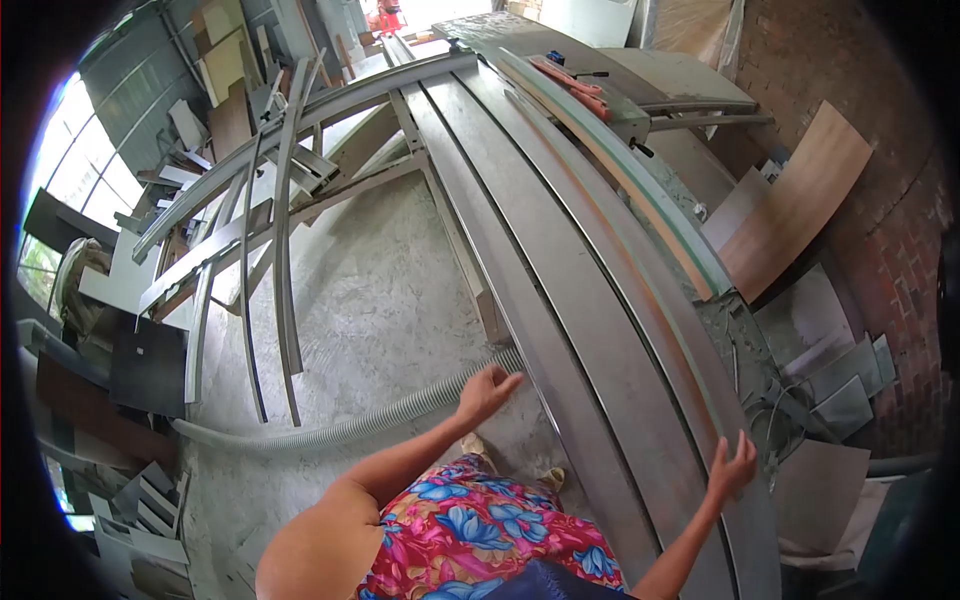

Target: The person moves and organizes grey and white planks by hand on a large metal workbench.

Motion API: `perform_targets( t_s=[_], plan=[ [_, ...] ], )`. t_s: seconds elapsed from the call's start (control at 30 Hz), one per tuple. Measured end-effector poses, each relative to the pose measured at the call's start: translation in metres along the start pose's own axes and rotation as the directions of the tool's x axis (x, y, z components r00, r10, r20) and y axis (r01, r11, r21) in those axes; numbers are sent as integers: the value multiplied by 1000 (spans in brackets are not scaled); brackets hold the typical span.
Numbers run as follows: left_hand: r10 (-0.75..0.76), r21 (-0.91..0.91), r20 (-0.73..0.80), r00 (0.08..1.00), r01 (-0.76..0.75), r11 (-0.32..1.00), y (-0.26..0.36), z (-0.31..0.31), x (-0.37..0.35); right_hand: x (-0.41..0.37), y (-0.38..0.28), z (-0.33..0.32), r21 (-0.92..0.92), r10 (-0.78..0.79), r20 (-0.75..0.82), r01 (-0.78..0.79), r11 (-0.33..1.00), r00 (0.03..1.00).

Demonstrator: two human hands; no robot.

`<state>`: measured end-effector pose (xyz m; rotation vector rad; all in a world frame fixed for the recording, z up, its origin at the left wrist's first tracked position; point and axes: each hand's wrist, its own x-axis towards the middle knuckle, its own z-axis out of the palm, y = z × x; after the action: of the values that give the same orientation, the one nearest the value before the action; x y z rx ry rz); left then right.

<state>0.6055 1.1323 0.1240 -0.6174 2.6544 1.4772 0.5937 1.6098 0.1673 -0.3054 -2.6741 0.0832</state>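
Note:
My left hand [488, 395] hangs loosely bent beside the near left edge of a long metal machine table [560, 330], with nothing visible in it. On the other side, my right hand [733, 468] has its fingers apart and overlaps the table's right part in this view. Nothing shows between those fingers either. The table is grey, with dark lengthwise slots, and runs away from me. Along its right side lies a long rail [640, 200] with a green edge.
A ribbed hose [360, 430] crosses the concrete floor [370, 270] at left. Long metal strips [283, 230] lean across a frame there. Red-handled tools [575, 88] rest at the far right. A wooden board [800, 200] and offcuts [845, 405] stand by the brick wall.

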Motion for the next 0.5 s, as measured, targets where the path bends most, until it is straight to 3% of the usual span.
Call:
perform_targets(
  t_s=[0.1,0.2,0.27,0.5],
  plan=[
    [151,2,-89,985,-151,988,14,-22,35,-36,36,-11,-141,171,17,-167,976,985],
    [320,30,-134,938,-318,947,39,-28,61,-61,64,2,10,323,58,-324,946,945],
    [448,32,-164,879,-449,893,59,-22,79,-57,58,3,27,306,38,-307,951,951],
    [664,118,24,747,-662,740,104,19,118,-58,73,21,47,256,-35,-255,966,966]
  ],
)
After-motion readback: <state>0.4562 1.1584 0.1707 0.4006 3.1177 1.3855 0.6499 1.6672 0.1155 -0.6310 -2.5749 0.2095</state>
